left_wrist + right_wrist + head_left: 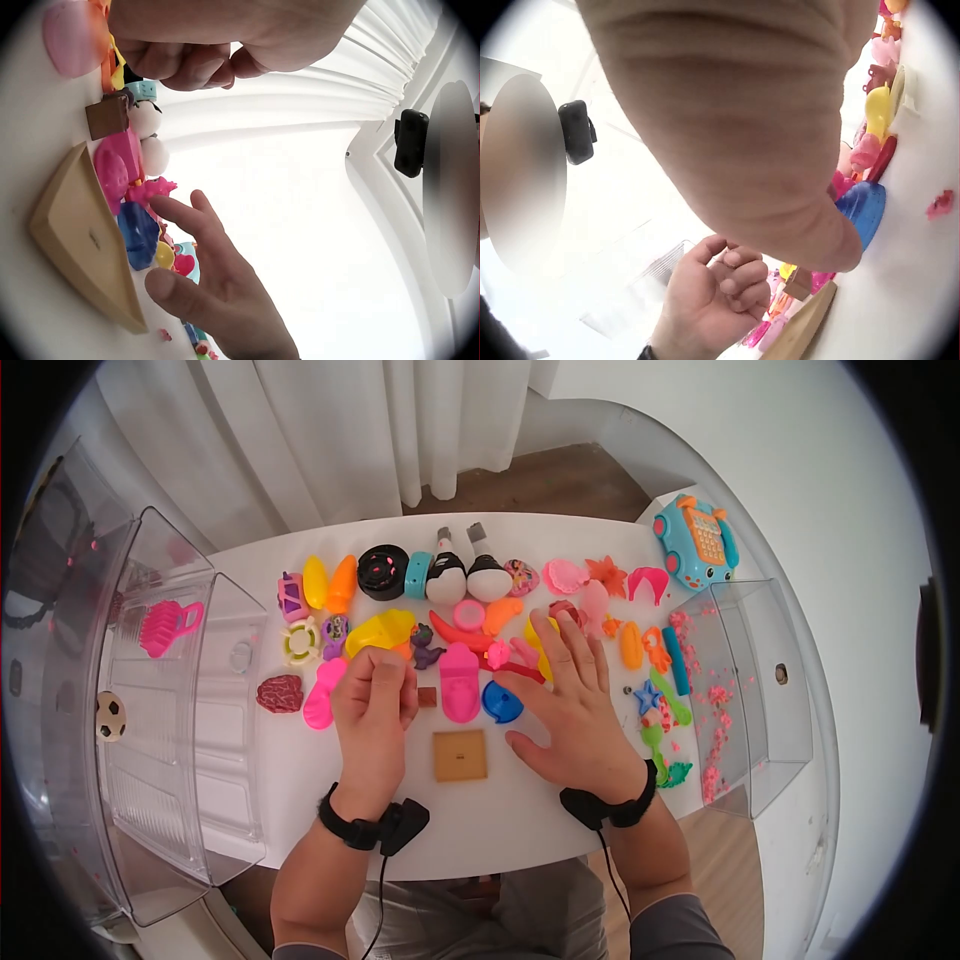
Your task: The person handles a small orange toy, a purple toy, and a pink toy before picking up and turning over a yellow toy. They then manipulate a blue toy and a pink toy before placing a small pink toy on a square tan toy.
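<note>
My left hand (372,705) is raised over the front of the toys, fingers curled in and thumb against the index finger. Nothing shows between them in the right wrist view. My right hand (572,705) hovers with fingers spread, its index finger overlapping a round blue toy (503,702) in the head view. Between the hands a shallow tan square tray (460,756) lies on the white table, with a small dark mark at its middle. Behind it are a small brown block (427,697) and a pink slipper-like toy (461,682).
Several colourful toys crowd the back of the table (480,830), among them a yellow piece (380,632) and a black round one (383,572). A clear bin (765,700) with pink bits stands right, beside a toy telephone (697,542). Clear drawers (160,760) stand left.
</note>
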A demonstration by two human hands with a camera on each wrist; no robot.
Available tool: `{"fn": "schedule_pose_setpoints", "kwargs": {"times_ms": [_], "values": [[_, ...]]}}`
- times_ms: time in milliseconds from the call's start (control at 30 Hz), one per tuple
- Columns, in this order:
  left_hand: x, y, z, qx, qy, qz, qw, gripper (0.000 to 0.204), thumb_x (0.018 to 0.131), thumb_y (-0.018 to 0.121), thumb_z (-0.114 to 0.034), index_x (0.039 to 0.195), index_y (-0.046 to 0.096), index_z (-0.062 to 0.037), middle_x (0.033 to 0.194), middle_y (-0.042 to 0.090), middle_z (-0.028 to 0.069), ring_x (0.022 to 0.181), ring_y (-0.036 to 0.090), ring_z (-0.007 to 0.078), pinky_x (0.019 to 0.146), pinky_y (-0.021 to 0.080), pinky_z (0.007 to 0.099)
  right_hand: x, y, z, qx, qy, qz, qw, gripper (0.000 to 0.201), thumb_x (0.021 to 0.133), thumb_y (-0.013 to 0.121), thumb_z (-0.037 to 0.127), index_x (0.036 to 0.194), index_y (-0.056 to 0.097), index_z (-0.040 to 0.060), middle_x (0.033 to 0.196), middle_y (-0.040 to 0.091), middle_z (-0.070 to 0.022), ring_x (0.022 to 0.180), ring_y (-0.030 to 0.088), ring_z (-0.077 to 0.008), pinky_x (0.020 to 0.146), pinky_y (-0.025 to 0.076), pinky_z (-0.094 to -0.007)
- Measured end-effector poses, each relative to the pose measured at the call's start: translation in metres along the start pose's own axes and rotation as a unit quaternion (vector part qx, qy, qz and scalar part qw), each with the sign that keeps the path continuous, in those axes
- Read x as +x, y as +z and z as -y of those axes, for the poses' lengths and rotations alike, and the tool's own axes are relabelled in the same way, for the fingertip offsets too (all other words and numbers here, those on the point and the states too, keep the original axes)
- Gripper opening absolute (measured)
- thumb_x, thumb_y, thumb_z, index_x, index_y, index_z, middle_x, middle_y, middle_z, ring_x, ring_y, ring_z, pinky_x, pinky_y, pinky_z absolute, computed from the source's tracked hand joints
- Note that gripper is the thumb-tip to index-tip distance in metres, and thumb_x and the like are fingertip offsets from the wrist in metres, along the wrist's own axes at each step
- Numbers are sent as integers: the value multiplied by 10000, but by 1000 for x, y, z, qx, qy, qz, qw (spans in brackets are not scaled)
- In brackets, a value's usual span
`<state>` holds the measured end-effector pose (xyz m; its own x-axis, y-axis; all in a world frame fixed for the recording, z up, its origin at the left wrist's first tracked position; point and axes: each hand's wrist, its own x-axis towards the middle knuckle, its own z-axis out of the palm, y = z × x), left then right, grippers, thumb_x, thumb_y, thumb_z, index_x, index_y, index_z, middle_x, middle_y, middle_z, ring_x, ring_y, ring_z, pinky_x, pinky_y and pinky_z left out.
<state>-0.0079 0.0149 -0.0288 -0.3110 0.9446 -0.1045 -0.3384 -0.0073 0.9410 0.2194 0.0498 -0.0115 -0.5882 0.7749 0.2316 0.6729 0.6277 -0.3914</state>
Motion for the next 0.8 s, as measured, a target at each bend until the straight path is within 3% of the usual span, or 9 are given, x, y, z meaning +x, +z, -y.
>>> {"fn": "schedule_pose_setpoints", "kwargs": {"times_ms": [300,400,467,567,800], "values": [[1,2,2,3,3,-17,1000,272,1099,548,-261,880,563,-100,698,507,-33,526,356,23,459,250,194,1,7,-2,-34,-1,-5,999,505,702,875,207,1174,711,134,1673,311,-207,1563,227,-459,1229,205,-643],[3,0,3,4,14,-10,1000,269,1101,549,-265,888,568,-101,698,507,-34,526,352,22,464,254,195,3,0,6,20,7,-16,1000,478,689,892,198,1121,700,126,1667,321,-206,1558,233,-466,1229,210,-639],[3,1,4,-6,14,-5,1000,267,1102,548,-267,893,572,-102,701,508,-36,529,352,20,469,258,194,1,0,12,125,-36,3,992,500,667,916,206,1107,691,131,1659,336,-204,1547,253,-470,1229,220,-631],[2,1,2,-15,6,1,1000,265,1105,545,-270,900,576,-105,712,513,-41,539,354,16,479,265,193,2,10,23,123,-77,51,988,518,656,928,224,1105,684,144,1649,352,-203,1531,284,-471,1228,232,-622],[1,2,1,-17,8,9,1000,266,1109,538,-273,898,573,-114,738,528,-46,579,381,5,505,282,186,4,21,25,112,-78,42,990,540,645,944,262,1075,658,102,1622,384,-220,1519,319,-453,1230,242,-609]]}}
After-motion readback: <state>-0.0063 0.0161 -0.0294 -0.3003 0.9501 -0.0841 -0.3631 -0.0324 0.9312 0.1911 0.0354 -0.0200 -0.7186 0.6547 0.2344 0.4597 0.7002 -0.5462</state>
